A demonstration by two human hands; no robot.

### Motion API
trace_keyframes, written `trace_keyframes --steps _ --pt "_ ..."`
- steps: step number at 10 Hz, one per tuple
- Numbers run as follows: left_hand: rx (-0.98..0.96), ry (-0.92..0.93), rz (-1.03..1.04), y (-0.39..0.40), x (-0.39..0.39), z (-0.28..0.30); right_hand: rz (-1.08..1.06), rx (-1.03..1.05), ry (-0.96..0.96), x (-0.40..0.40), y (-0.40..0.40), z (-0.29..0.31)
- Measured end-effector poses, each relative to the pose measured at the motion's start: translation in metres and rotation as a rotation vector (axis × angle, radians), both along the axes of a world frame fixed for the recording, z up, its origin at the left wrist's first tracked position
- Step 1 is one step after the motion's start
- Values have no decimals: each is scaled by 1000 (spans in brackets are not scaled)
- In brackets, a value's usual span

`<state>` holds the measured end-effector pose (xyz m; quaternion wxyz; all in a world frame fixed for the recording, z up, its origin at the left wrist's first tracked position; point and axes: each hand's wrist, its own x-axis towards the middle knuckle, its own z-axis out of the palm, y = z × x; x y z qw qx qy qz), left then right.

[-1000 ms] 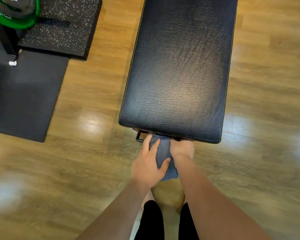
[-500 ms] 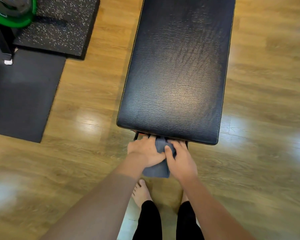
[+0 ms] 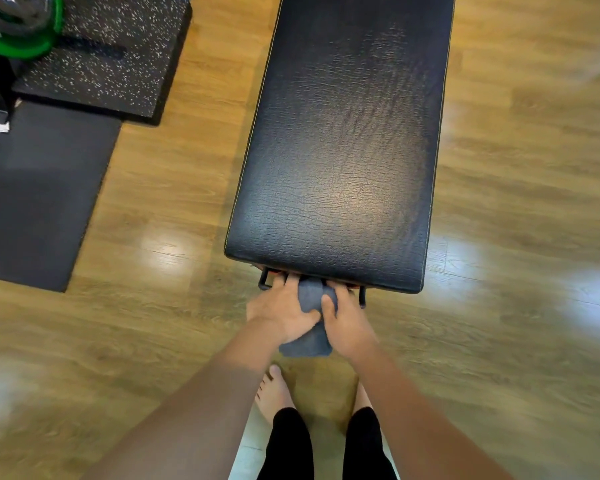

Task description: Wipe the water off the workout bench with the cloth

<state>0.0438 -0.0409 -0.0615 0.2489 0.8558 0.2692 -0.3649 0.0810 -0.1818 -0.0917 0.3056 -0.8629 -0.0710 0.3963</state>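
Hands, left hand (image 3: 283, 311) and right hand (image 3: 347, 320), clamped around bunched grey cloth (image 3: 309, 337), soft and rumpled, at near end of black, crinkled-leather workout bench (image 3: 340, 150).

A wood-grain floor (image 3: 160, 209) fills the frame, with pale glare patches at the left edge and right of centre. On it stands the worktop (image 3: 340, 140), a long black padded bench with cracked, textured vinyl and light stitching along its edges, running from top centre down to the middle. A plain dark mat (image 3: 39, 199) lies at the left; above it, in the upper left, a speckled black mat (image 3: 111, 60). Two bare feet (image 3: 274, 393) stand at bottom centre.
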Motion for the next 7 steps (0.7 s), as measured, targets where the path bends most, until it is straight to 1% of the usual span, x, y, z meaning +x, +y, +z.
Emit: trace_keyframes --steps 1,2,3,4,5,7 --pt "11 -133 29 -1 -18 -5 -101 211 -90 -16 -14 -2" --pt "42 -222 69 3 -28 -6 -231 232 -149 -25 -21 0" --pt "52 -246 58 3 -28 -4 -321 265 -134 -27 -19 4" --pt "65 -250 62 5 -25 1 -344 257 -114 -28 -19 8" --pt "65 -243 70 4 -25 7 -314 239 -123 -25 -21 13" --pt "136 -298 50 9 -26 29 -200 202 -207 -12 -25 31"
